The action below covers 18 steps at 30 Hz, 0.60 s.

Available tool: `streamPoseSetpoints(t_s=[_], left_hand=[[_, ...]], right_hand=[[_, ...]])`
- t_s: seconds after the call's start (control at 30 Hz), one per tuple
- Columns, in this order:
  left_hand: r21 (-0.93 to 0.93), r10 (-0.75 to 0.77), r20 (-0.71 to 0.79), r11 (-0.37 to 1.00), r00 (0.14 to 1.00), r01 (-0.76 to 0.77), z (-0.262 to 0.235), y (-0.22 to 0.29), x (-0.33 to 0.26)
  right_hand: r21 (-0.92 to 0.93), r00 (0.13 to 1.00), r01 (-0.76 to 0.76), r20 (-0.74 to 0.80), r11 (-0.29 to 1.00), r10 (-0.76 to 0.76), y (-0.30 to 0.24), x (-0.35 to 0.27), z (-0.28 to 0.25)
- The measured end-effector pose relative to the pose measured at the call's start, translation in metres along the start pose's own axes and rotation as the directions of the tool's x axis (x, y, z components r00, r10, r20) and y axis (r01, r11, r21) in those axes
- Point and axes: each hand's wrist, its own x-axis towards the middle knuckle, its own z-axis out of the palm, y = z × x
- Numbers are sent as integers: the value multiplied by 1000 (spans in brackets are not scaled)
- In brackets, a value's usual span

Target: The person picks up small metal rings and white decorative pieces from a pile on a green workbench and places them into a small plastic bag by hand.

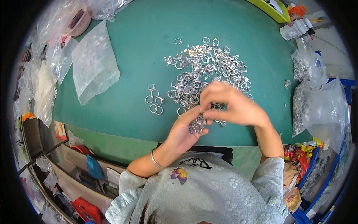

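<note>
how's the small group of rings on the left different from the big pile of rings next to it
The small group of rings holds only a handful; the big pile of rings holds far too many to count.
The small group lies flat in a single layer with the rings side by side; the big pile is heaped and tangled, with rings overlapping.
The small group sits apart from both hands; the big pile reaches the right hand.
Both are silvery metal rings on the green table.

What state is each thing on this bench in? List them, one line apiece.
Left hand: palm up, cupping a handful of metal rings.
Right hand: fingers pinched together above the left palm.
Ring pile: loose, spread over the green mat.
Small ring group: set apart, lying flat.
Clear bag: flat, looks empty.
Ring bags: filled.
White bottle: lying on its side.
</note>
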Motion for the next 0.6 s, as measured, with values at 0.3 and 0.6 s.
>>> streamPoseSetpoints(t_s=[0.3,0.6], left_hand=[[17,-103,-23,994,994,103,9,-5,-8],[98,-110,24,989,994,107,1,-9,-10]], right_hand=[[-433,978,87,-135,897,-160,54,37,13],[-354,928,-13,-352,935,-120,50,-27,-5]])
